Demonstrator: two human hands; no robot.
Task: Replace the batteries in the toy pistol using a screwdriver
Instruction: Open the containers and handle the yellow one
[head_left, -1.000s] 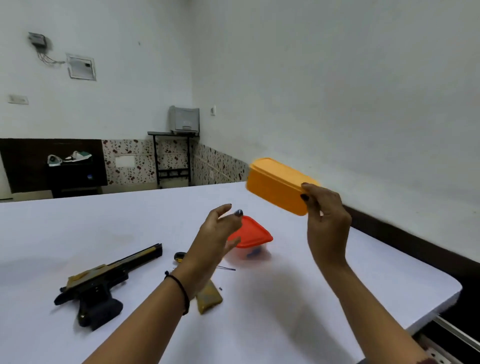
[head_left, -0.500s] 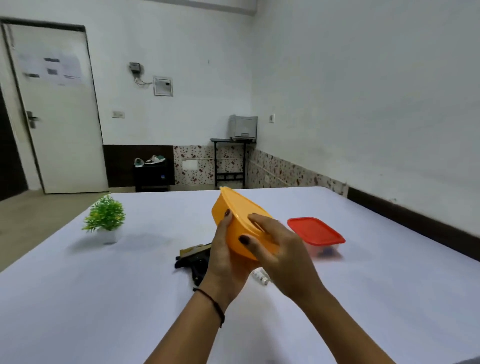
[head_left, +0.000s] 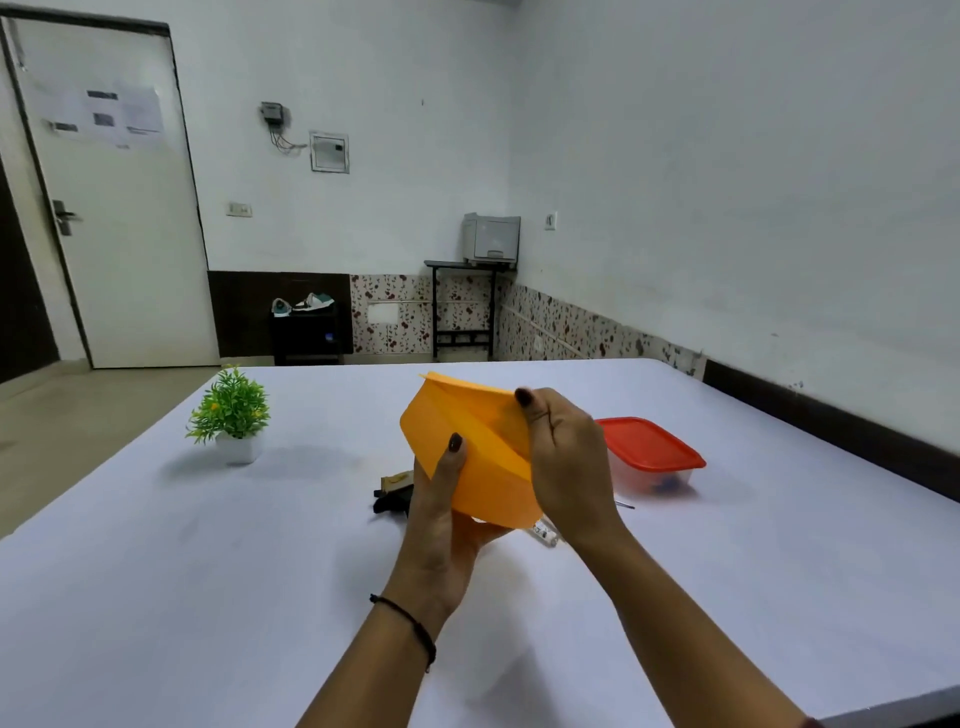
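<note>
I hold an orange plastic box (head_left: 470, 447) tilted in the air above the white table (head_left: 208, 545). My left hand (head_left: 441, 525) cups its underside, thumb on its side wall. My right hand (head_left: 563, 462) grips the lid's right edge, and the lid is lifted slightly at the far corner. The black and tan toy pistol (head_left: 393, 493) lies on the table behind the box, mostly hidden. A small clear item (head_left: 543, 533), perhaps the screwdriver handle, pokes out under my right wrist, with a thin metal tip (head_left: 625, 504) beside it.
A clear container with a red lid (head_left: 649, 452) stands to the right of my hands, something dark inside. A small green potted plant (head_left: 231, 415) sits at the table's left. The table's near right edge (head_left: 883, 706) is close. A door and a small stand lie beyond.
My right hand brought the orange box from the upper right to the centre, and my left hand took hold of it from below. The lid's far corner now stands slightly lifted. My view swung left.
</note>
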